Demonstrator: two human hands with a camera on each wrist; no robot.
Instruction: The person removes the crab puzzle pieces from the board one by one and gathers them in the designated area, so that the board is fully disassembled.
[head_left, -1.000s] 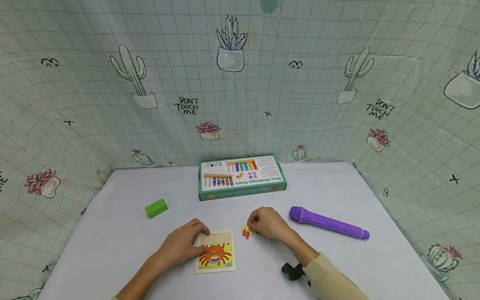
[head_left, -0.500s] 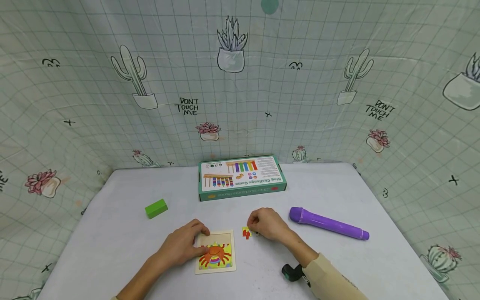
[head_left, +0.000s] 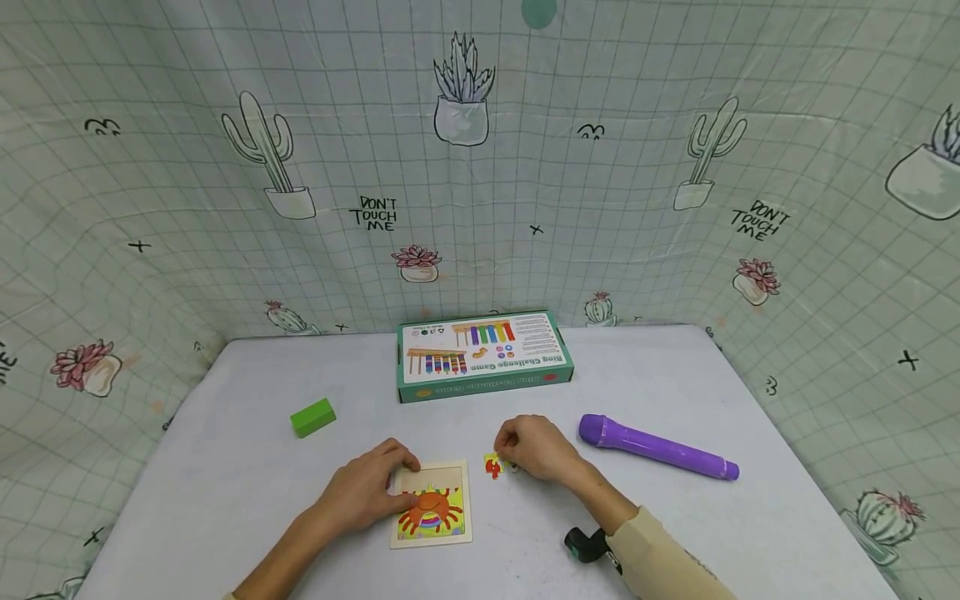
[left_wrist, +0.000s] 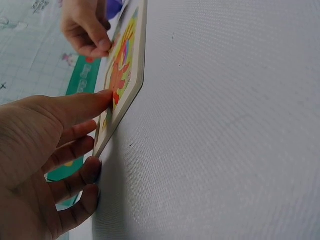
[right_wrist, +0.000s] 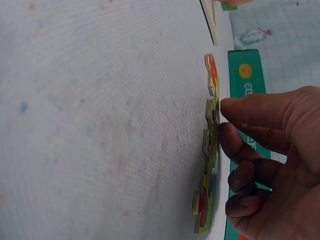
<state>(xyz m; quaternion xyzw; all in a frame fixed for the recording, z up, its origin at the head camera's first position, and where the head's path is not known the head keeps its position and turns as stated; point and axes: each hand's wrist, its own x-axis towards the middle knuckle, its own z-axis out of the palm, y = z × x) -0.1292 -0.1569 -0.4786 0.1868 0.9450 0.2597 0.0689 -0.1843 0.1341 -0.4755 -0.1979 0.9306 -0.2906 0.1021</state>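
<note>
My left hand [head_left: 369, 492] holds the wooden crab puzzle board [head_left: 468, 521] flat on the table, thumb on the crab picture and fingers at the left and far edges. In the left wrist view the thumb presses the picture beside the pale frame [left_wrist: 134, 92]. To the right of the board, my right hand [head_left: 538, 448] pinches at a small puzzle piece with thumb and forefinger. A red-and-yellow puzzle piece [head_left: 492, 467] shows beside those fingertips. The right wrist view has several pieces lying in a row, with one red-and-green puzzle piece [right_wrist: 202, 207] nearest the camera.
A green Ring Challenge Game box [head_left: 483, 357] lies at the back of the white table. At the left is a green block [head_left: 312, 417]; a purple microphone-shaped toy [head_left: 656, 446] lies right of the right hand. A black device [head_left: 585, 546] sits by the right sleeve.
</note>
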